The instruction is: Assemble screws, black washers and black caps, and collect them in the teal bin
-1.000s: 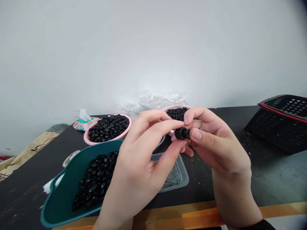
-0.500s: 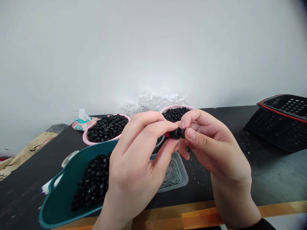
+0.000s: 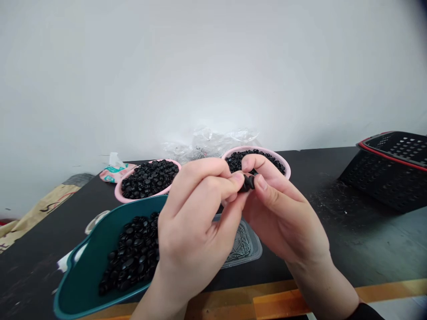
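In front of me, above the table, both hands meet on a small black plastic cord lock (image 3: 248, 182). My left hand (image 3: 196, 218) has its thumb and fingers pinched round the barrel end and covers most of it. The thumb and fingers of my right hand (image 3: 290, 213) close on the round knob end. Below the hands lies a clear plastic tray (image 3: 255, 255) of small silver metal pieces, possibly springs, partly covered by my left hand. A teal scoop-shaped basin (image 3: 80, 275) with many black round parts (image 3: 133, 249) stands beside my left wrist.
Two pink bowls hold small black parts: the left bowl (image 3: 119, 192) and the right bowl (image 3: 287, 171), partly behind my fingers. Crumpled clear plastic (image 3: 213, 140) lies against the wall. A black perforated basket (image 3: 373, 182) stands at right. A tissue pack (image 3: 115, 171) is at the back left.
My right hand has shifted left, closer to my left hand. The knob and barrel of the cord lock now sit closer together, and less of the barrel shows.
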Demonstrator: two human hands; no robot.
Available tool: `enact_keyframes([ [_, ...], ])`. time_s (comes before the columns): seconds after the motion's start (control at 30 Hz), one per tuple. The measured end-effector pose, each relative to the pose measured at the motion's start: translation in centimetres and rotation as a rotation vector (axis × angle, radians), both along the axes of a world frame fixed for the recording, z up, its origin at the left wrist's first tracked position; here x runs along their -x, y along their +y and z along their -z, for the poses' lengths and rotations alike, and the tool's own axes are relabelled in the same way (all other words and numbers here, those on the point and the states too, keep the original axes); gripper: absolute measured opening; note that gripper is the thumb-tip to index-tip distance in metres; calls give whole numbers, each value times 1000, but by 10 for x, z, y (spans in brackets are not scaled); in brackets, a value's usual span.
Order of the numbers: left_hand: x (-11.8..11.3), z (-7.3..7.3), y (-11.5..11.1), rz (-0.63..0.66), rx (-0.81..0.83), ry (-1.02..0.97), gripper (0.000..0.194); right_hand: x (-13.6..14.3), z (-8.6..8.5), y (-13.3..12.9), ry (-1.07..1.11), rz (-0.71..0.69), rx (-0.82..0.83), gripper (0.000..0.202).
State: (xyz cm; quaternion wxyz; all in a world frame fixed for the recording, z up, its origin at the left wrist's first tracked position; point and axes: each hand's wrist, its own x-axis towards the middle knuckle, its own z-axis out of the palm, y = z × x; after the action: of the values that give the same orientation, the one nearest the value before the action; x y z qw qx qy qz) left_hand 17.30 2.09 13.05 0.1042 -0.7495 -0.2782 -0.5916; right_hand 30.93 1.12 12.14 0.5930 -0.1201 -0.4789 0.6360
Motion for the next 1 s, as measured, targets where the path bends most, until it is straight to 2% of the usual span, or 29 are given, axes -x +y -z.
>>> enact_keyframes([
  [0.13,-5,2,3,41,-7,-44,25,0,2,1,18,-5,10,11],
  [0.4,-10,9,7,21,-77,-92,29,2,1,-1,21,1,-14,9],
  [0.5,-9,8,5,67,-70,-90,31,1,0,0,20,22,-41,7],
  [0.57,-8,7,2,190,43,-105,30,-1,0,1,42,61,-74,7],
  [0.63,-7,6,-1,383,280,-148,30,-2,2,3,51,131,-124,11],
  [0.7,-8,7,-3,578,563,-210,41,-1,4,6,27,196,-218,15],
  [0.77,-12,8,-4,708,740,-276,53,1,8,8,-12,242,-349,18],
  [0.9,-20,8,-7,793,752,-410,27,5,16,9,-58,310,-537,25],
  [1.0,-20,7,-10,764,720,-420,27,6,20,9,-78,347,-607,26],
])
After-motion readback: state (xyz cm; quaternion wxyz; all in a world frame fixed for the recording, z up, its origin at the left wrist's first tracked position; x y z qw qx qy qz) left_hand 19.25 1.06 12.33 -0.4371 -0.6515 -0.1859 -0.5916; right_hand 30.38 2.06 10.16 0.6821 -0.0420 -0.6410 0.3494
